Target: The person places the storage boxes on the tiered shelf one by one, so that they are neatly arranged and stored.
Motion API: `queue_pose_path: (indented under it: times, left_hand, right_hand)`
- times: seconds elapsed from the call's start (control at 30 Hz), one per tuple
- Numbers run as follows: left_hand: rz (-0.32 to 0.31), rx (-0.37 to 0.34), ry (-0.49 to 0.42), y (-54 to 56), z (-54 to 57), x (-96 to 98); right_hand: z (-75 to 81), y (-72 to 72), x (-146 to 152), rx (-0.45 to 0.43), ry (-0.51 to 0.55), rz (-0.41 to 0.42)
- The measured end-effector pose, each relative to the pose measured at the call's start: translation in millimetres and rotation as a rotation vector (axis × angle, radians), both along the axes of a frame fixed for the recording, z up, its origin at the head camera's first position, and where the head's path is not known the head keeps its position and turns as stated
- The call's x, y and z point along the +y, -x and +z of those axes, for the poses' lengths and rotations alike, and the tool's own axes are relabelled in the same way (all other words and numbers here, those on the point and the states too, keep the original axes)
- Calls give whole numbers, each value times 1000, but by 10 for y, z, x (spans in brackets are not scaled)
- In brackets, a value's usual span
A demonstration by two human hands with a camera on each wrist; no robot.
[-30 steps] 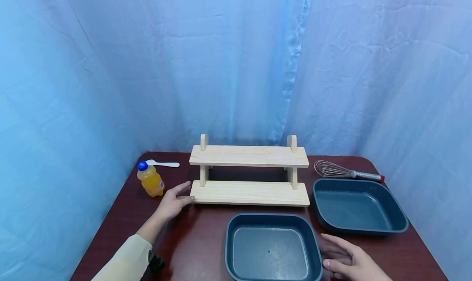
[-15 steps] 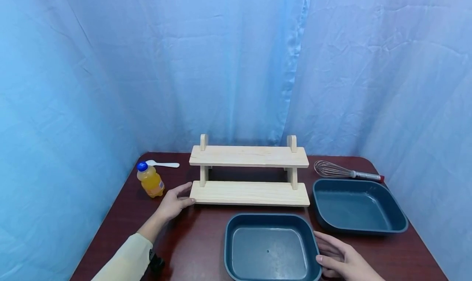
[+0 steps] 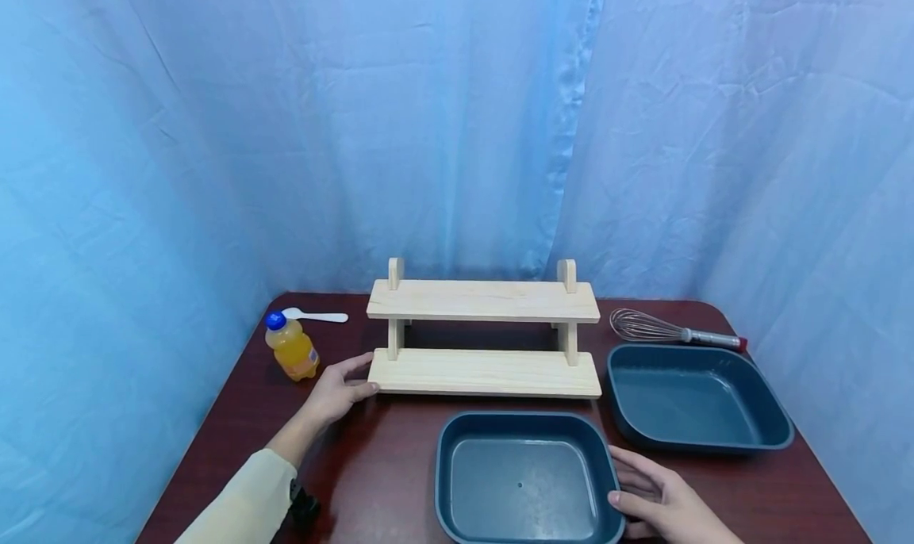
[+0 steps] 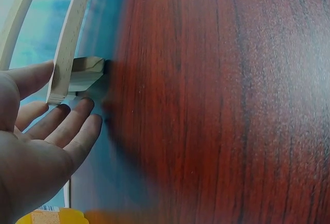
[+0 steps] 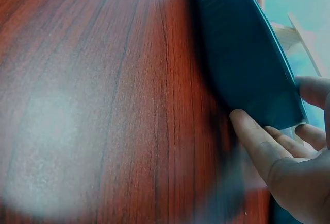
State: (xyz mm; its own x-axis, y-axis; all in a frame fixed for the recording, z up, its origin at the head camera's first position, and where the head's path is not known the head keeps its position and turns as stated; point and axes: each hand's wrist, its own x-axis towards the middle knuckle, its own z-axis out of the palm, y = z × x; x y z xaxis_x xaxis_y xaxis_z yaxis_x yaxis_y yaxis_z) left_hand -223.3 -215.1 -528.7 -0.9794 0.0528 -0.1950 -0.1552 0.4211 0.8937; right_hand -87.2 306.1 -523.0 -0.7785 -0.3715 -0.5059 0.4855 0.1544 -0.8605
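Note:
A two-tier pale wooden shelf [image 3: 485, 371] stands at the back middle of the table. My left hand [image 3: 333, 392] holds the left end of its lower board, thumb at the front corner; in the left wrist view, several fingers [image 4: 77, 118] of it extend below the board [image 4: 64, 54]. In front of the shelf lies a dark blue rectangular tray [image 3: 520, 484] with nothing inside. My right hand [image 3: 660, 496] grips its right side, the thumb on the rim. The right wrist view shows the other fingers along the tray's outer wall [image 5: 242, 49].
A second dark blue tray [image 3: 700, 397] sits at the right, with a wire whisk [image 3: 671, 334] behind it. Left of the shelf stand an orange-drink bottle with a blue cap [image 3: 293, 350] and, behind it, a white spoon [image 3: 321, 318]. Blue curtains [image 3: 457, 132] enclose the table [image 3: 378, 465].
My right hand has moved left onto the front tray's right side and taken hold of its rim. The left hand stays at the shelf, its thumb slightly farther over the board's corner.

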Motion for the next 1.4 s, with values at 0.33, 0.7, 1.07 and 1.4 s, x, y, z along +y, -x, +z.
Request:
queue_pose_path:
  times: [0.33,0.7,1.07,1.4]
  left_hand:
    - [8,-18,3,29,37,-2]
    - [13,-47,-16,83,71,-8]
    - [12,-36,-10,95,75,-22]
    - [2,2,40,112,97,-30]
  right_hand:
    - [65,-19,-91,-29,-117,-104]
    - [71,-30,-139,-2,-142,-99]
    - [258,-63,-197,-10,-130,-137]
    - [691,70,-219,75,-167,-89]
